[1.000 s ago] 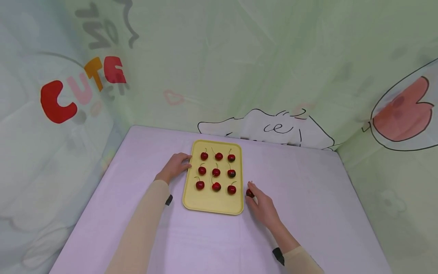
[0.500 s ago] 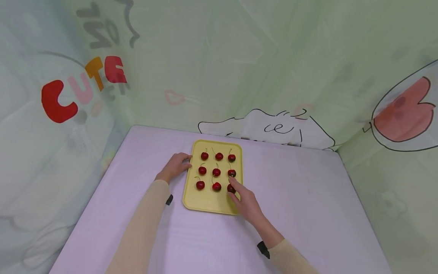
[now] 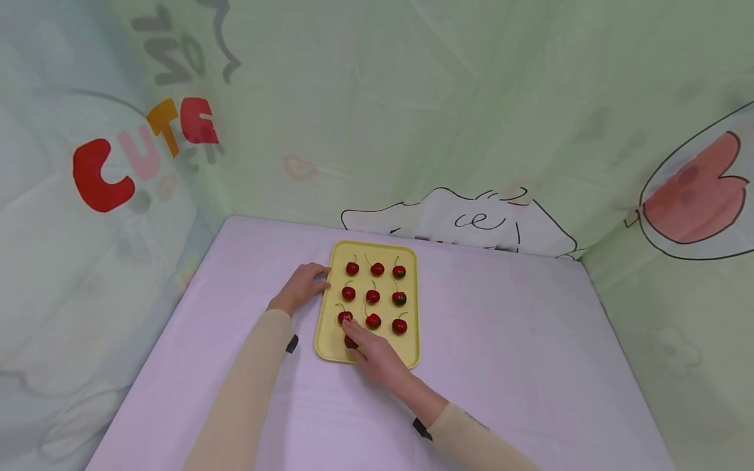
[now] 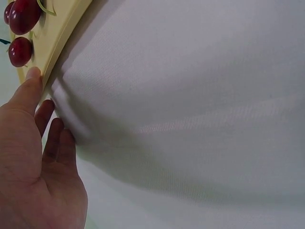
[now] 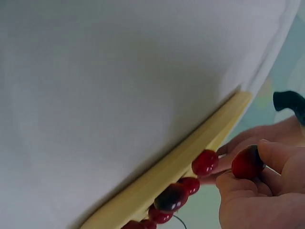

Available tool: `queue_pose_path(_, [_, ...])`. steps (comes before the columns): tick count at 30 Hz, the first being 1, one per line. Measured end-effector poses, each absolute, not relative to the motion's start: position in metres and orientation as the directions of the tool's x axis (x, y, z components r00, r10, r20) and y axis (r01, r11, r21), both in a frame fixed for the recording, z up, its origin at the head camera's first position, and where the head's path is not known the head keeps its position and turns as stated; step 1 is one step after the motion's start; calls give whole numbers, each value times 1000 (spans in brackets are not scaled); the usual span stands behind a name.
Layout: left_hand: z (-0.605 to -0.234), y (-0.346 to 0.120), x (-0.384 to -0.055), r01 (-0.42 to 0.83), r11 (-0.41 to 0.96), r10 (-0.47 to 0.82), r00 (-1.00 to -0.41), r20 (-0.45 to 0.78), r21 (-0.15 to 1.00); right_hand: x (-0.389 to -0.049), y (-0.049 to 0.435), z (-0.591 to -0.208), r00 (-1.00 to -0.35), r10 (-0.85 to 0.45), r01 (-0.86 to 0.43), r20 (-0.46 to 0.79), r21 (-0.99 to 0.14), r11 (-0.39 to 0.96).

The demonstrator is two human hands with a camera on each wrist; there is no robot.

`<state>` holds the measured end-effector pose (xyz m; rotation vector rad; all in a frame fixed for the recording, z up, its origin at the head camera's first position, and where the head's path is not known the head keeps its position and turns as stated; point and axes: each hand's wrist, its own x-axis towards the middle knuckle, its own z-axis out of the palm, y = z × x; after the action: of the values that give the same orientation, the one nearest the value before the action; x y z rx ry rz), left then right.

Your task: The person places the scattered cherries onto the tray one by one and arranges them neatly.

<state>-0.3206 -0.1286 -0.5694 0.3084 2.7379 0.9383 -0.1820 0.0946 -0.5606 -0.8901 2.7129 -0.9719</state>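
Observation:
A yellow tray [image 3: 365,354] lies on the table and bears several dark red cherries [image 3: 373,296] with stems, set out in three rows. My left hand [image 3: 304,282] rests against the tray's left rim, its thumb and fingertips touching the edge; the left wrist view shows the thumb [image 4: 29,90] on the rim and the other fingers loosely bent beside it. Between thumb and fingers my right hand [image 3: 379,358] pinches a cherry [image 5: 248,162], low over the tray's front left part, just in front of the lower left cherry [image 3: 344,316]. Fingers partly cover this held cherry in the head view.
A pale lilac cloth covers the table [image 3: 501,353] around the tray. Printed fabric walls [image 3: 377,118] with letters and drawings stand at the back and both sides.
My right hand has carried its cherry leftward from beside the tray's right edge, across the lower row, to the front left of the tray. The left hand has stayed on the rim.

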Motion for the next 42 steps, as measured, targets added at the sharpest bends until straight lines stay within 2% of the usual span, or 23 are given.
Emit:
queue_pose_path(8, [-568, -128, -320, 115, 761, 267, -952, -147, 639, -178, 82, -564, -765, -643, -527, 34, -606, 596])
queue_pose_path(16, [-569, -128, -321, 104, 768, 260, -953, -158, 632, -178, 76, -568, -743, -668, -567, 35, -564, 601])
queue_pose_path(24, [-568, -128, -320, 105, 770, 259, -953, -158, 629, -183, 75, -571, -748, -662, -567, 40, -556, 608])
queue_pose_path(42, [-573, -128, -323, 89, 774, 244, -956, -165, 626, -189, 73, -574, -785, -619, -483, -9, -617, 621])
